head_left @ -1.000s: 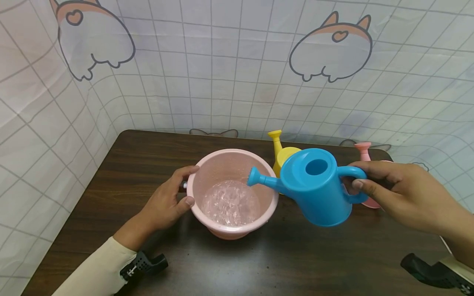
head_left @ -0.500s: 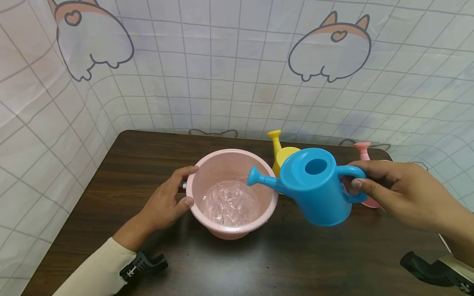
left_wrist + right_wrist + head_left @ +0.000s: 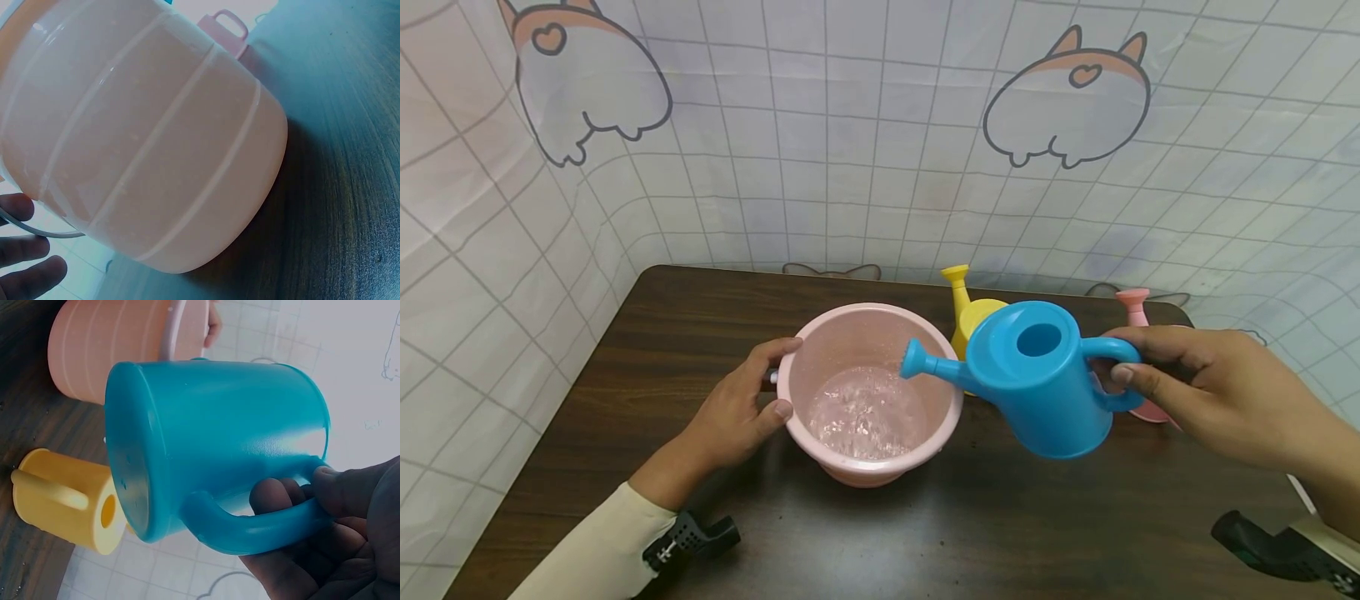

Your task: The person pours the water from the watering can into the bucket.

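Nearest us, along the bench (image 3: 850, 558)'s near side, black wrist mounts (image 3: 691, 537) sit on both forearms, and a pale sleeve covers the left one. A little farther in, our left hand (image 3: 730, 412) grasps the left rim of the pale pink bucket (image 3: 850, 342), thumb and forefinger on the lip, just as half a second ago. The bucket stands upright around the bench's middle, well in from the edges. The water (image 3: 867, 417) inside is what we see changed: its broad, glassy ridges have broken into finer, scattered sparkles. Our right hand (image 3: 1217, 387) grips the handle of the blue watering can (image 3: 1045, 383), thumb above and fingers curled through the loop; hand and can keep practically the same place. The can is held above the bench, its rose over the inside of the bucket. Beyond, the yellow watering can (image 3: 977, 315) remains near the far edge, and the pink watering can (image 3: 1133, 307) near the far right corner, partly hidden by our right hand. Behind hangs the grid-patterned curtain (image 3: 850, 167).
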The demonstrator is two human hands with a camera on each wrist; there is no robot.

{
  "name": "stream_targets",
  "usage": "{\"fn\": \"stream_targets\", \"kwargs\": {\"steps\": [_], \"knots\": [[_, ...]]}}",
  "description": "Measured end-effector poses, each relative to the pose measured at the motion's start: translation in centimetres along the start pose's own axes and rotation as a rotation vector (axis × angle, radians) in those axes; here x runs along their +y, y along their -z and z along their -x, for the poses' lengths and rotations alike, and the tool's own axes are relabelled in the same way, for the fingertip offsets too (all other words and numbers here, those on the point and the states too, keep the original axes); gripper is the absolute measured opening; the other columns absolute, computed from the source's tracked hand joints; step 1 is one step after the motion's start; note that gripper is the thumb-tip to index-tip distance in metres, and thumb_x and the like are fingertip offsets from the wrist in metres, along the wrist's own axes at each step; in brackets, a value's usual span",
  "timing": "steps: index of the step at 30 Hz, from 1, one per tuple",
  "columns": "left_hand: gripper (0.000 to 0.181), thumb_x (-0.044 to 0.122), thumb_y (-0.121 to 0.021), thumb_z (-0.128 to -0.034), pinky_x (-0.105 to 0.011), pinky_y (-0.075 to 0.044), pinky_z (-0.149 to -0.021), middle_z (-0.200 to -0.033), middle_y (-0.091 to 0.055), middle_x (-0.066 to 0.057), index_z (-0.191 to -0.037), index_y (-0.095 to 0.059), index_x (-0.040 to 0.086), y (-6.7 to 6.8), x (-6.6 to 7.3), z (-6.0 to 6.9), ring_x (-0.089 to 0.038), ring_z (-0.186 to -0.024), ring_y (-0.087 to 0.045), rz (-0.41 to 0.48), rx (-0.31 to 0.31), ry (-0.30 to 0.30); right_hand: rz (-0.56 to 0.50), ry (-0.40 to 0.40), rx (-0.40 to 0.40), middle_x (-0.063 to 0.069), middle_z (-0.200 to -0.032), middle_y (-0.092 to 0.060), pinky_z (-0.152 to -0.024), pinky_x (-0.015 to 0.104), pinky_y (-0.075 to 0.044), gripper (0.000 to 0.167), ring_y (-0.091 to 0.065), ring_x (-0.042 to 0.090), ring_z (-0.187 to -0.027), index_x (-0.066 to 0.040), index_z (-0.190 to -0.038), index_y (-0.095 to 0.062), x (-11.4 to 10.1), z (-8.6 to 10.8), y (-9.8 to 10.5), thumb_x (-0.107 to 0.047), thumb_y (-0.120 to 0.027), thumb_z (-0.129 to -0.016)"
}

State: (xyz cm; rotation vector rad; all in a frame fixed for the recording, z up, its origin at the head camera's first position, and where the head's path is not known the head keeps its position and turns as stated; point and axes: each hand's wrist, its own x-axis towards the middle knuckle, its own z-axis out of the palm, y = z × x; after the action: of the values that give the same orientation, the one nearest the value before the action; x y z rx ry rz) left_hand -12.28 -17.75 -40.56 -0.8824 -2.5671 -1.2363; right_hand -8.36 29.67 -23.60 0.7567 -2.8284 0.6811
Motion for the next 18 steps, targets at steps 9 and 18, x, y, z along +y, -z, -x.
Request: {"fn": "stream_targets", "kwargs": {"steps": [9,18], "knots": [[0.065,0.057,-0.05,-0.1009,-0.053,-0.056,-0.09,-0.145,-0.05,-0.012,-0.153,-0.033,0.022,-0.03,0.01,-0.02,-0.029,-0.113,-0.065,0.006,-0.004,0.001,0.003,-0.011,-0.009,0.003,-0.093,-0.077,-0.044,0.022,-0.042,0.033,-0.063,0.0,-0.058,-0.006,-0.128,-0.068,-0.05,0.18,0.04,-0.002,-0.071,-0.095],[0.066,0.06,-0.048,-0.101,-0.053,-0.056,-0.089,-0.146,-0.05,-0.012,-0.153,-0.033,0.021,-0.04,0.03,0.0,-0.029,-0.112,-0.066,0.004,0.001,-0.005,0.012,-0.009,-0.009,0.0,-0.092,-0.076,-0.045,0.023,-0.041,0.033,-0.061,0.002,-0.062,-0.007,-0.127,-0.069,-0.17,-0.08,0.09,-0.003,-0.072,-0.095]]}}
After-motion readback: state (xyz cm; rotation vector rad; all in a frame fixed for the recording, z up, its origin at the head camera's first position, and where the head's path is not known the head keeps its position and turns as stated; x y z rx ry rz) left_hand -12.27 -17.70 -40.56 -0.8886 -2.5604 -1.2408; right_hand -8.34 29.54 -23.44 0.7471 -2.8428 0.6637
